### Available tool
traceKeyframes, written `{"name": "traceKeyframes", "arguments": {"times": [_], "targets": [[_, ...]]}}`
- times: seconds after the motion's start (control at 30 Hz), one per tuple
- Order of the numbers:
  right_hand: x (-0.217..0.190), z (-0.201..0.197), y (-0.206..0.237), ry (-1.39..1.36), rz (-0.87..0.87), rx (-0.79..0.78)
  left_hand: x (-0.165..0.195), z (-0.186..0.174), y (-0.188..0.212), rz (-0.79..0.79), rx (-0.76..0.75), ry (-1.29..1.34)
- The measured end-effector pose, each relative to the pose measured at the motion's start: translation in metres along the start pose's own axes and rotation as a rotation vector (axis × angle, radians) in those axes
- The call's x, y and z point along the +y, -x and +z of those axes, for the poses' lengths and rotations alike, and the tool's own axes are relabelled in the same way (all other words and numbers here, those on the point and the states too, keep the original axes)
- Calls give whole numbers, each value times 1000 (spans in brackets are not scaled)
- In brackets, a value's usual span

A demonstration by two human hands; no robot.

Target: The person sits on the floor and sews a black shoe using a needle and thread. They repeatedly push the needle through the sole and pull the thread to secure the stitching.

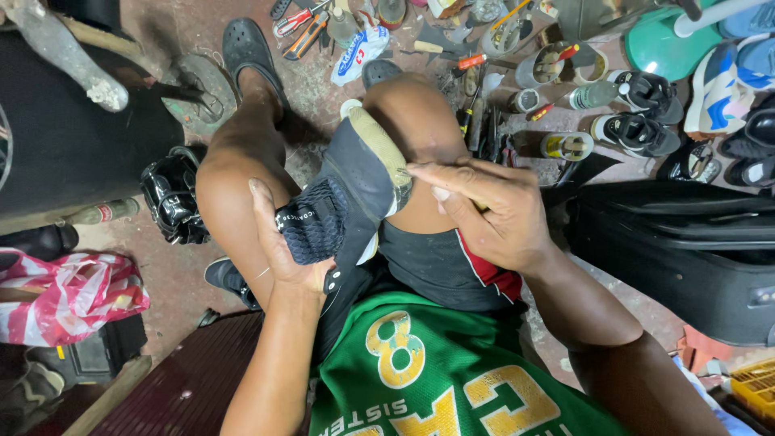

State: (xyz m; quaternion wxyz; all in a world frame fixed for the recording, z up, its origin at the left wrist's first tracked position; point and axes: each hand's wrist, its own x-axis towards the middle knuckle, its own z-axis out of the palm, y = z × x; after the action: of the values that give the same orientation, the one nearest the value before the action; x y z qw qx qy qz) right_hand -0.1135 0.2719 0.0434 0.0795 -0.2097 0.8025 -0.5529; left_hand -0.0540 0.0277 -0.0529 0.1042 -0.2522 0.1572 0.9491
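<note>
Resting between the knees, toe pointing away: dark sneaker [347, 202]. Cradling its knit heel from below, left hand [278, 242]. Pinching at the tan sole edge, right hand [492, 214]. Lying beyond: scattered tools [303, 24], black suitcase [686, 250].

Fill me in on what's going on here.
A seated person holds a dark sneaker on their lap, sole side up. The left hand cups its knit upper from below, while the right hand presses fingertips against the pale sole edge. Hand tools and tins and other shoes lie on the floor ahead.
</note>
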Motion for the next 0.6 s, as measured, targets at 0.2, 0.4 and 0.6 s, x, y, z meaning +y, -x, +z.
{"name": "traceKeyframes", "arguments": {"times": [0.2,0.4,0.6], "targets": [[-6,6,-3,90,-46,7,2,3,3,48,21,-54],[-10,9,-6,119,-56,27,5,4,3,13,-23,-44],[-18,8,-5,169,6,23,-1,5,5,96,22,-81]]}}
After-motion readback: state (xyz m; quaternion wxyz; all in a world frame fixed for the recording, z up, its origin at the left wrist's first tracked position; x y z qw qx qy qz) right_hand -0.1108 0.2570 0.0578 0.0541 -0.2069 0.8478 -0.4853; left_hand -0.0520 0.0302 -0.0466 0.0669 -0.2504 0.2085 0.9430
